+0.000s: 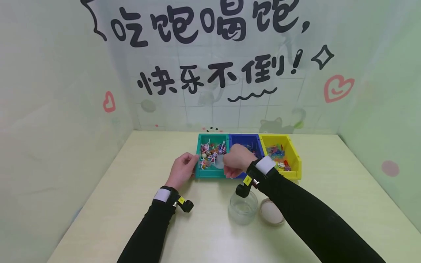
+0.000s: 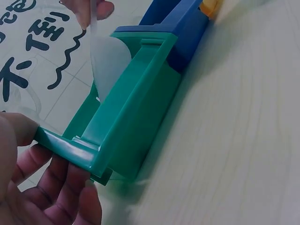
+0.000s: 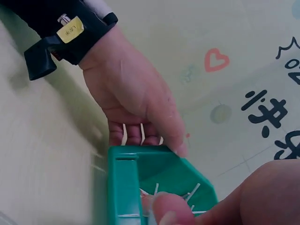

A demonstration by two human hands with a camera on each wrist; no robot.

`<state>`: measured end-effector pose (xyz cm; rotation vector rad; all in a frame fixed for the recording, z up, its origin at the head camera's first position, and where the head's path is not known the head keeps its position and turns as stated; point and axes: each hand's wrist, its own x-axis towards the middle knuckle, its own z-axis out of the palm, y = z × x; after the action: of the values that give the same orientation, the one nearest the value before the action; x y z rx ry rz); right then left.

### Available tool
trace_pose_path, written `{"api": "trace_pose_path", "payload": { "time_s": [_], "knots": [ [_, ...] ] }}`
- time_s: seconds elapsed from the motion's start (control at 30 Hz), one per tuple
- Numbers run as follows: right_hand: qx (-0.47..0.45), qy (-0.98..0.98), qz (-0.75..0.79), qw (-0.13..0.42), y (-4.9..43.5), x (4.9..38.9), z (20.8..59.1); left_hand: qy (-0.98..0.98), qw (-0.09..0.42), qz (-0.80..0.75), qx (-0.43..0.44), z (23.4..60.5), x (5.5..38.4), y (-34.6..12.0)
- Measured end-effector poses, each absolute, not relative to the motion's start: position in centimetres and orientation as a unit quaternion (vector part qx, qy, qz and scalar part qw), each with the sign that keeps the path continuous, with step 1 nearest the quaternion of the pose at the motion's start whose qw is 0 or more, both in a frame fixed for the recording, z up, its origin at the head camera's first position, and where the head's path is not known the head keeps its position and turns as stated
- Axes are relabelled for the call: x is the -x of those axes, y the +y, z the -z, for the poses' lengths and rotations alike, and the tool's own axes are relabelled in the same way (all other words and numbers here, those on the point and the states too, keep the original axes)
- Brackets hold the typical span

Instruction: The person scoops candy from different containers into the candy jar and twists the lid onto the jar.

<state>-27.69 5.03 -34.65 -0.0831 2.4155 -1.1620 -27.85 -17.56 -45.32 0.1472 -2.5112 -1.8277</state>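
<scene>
My left hand (image 1: pixel 182 170) grips the left wall of a green bin (image 1: pixel 210 175), thumb on the rim and fingers along the outer side in the left wrist view. Wrapped lollipops (image 1: pixel 205 150) with white sticks lie in that bin. My right hand (image 1: pixel 239 160) holds a translucent white scoop (image 2: pixel 110 61) by its thin handle. The scoop's bowl is inside the green bin, near its front wall. Part of the handle is hidden by the right fingers in the head view.
A blue bin (image 1: pixel 244 138), partly behind my right hand, and a yellow bin (image 1: pixel 297 168) with colourful small pieces adjoin the green one. Nearer me, an open glass jar (image 1: pixel 243 210) stands beside a round lid (image 1: pixel 271 212). Printed sheets enclose the table.
</scene>
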Motion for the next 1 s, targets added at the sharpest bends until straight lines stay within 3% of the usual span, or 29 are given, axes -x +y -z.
{"api": "trace_pose_path", "payload": {
  "time_s": [0.47, 1.0],
  "knots": [
    [-0.025, 0.793, 0.537, 0.285, 3.6, 29.1, 36.5, -0.813, 0.004, 0.582, -0.022, 45.4, 28.3, -17.3],
    [-0.015, 0.801, 0.539, 0.261, 3.3, 28.9, 37.2, -0.818, -0.008, 0.575, -0.022, 45.5, 28.2, -17.8]
  ]
}}
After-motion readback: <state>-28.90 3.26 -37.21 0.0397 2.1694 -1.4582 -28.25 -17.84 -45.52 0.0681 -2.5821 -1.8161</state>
